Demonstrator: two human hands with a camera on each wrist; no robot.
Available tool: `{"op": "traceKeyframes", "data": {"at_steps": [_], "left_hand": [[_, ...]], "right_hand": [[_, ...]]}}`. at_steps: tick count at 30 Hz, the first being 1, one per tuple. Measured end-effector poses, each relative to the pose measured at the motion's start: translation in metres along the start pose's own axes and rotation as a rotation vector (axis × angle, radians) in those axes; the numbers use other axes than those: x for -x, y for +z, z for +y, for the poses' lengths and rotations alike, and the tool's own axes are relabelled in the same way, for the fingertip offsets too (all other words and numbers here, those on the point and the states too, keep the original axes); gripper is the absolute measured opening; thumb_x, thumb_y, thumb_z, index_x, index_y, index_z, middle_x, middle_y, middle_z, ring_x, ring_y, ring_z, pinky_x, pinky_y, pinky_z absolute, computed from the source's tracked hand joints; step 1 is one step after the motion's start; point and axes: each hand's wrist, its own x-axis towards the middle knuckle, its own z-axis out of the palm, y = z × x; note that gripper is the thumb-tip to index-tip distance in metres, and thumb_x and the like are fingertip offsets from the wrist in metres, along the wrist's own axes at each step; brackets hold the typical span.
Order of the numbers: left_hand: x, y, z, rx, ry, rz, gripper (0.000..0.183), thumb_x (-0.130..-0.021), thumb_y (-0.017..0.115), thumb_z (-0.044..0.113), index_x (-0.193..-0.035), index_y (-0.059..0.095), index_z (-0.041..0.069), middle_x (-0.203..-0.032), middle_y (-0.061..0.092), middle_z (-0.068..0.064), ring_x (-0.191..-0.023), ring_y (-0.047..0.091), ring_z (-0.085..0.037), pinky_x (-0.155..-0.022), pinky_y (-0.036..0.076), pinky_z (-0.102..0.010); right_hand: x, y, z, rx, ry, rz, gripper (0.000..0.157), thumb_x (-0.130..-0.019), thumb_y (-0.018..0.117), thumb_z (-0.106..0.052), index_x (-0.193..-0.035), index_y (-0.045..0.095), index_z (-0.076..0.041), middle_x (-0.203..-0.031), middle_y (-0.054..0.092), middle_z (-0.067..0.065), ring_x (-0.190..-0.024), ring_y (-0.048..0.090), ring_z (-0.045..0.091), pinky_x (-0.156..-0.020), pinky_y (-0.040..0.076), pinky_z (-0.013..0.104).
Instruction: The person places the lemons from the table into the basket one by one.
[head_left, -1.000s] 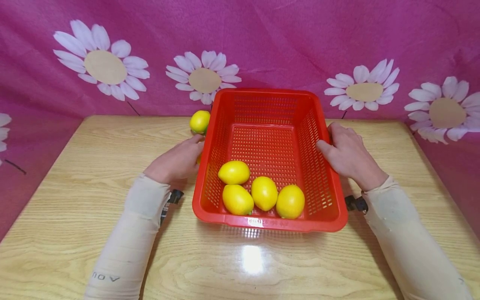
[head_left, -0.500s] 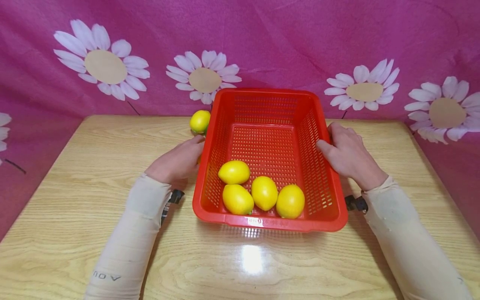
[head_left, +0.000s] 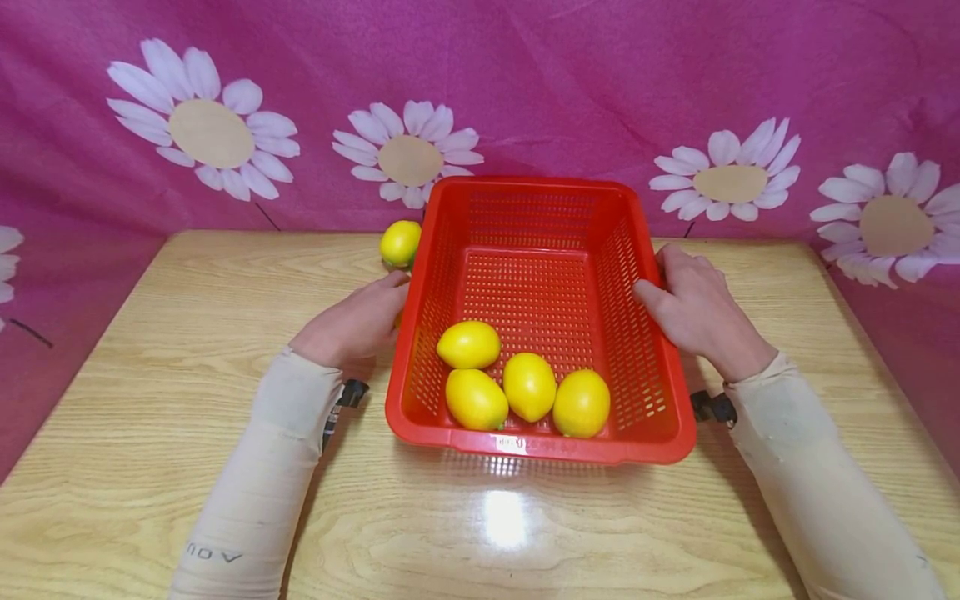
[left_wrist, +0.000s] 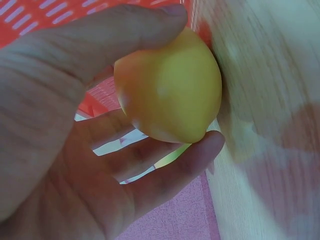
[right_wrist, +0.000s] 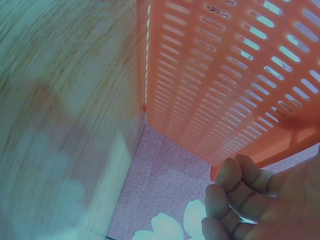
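Observation:
A red perforated plastic basket (head_left: 525, 287) stands on the wooden table, with several yellow lemons (head_left: 529, 387) gathered at its near end. Beside the basket's left wall, my left hand (head_left: 351, 321) holds another lemon (left_wrist: 172, 90). In the left wrist view the thumb lies over this lemon and the fingers curl beneath it; the head view mostly hides it behind hand and rim. My right hand (head_left: 701, 308) grips the basket's right rim, thumb on top. Its fingers (right_wrist: 227, 200) are curled outside the wall in the right wrist view.
One more lemon (head_left: 400, 243) lies beyond my left hand, by the basket's far left side. Behind the table's back edge hangs a pink cloth (head_left: 555, 92) printed with white daisies. The wooden tabletop (head_left: 187, 350) stretches out on both sides of the basket.

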Motion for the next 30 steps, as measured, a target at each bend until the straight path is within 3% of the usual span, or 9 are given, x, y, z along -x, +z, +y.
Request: {"op": "traceKeyframes", "data": {"at_steps": [6, 30], "left_hand": [[0.0, -0.0004, 0.0001, -0.011, 0.01, 0.001, 0.047, -0.098, 0.069, 0.018, -0.144, 0.058, 0.016, -0.143, 0.057, -0.012, -0.136, 0.055, -0.029, -0.118, 0.046, -0.05], [-0.0007, 0.0013, -0.0003, 0.019, -0.006, 0.0, 0.042, -0.101, 0.065, 0.016, -0.143, 0.059, 0.014, -0.141, 0.061, -0.011, -0.134, 0.057, -0.029, -0.118, 0.046, -0.05]], "right_hand": [[0.0003, -0.0001, -0.0002, 0.012, 0.003, 0.006, 0.039, -0.101, 0.045, -0.031, -0.122, 0.053, 0.001, -0.104, 0.062, 0.02, -0.095, 0.056, 0.033, -0.068, 0.047, 0.033], [0.0008, 0.0002, -0.0007, -0.017, -0.002, -0.002, 0.039, -0.101, 0.046, -0.029, -0.125, 0.053, 0.001, -0.104, 0.064, 0.021, -0.088, 0.062, 0.031, -0.061, 0.054, 0.03]]}}
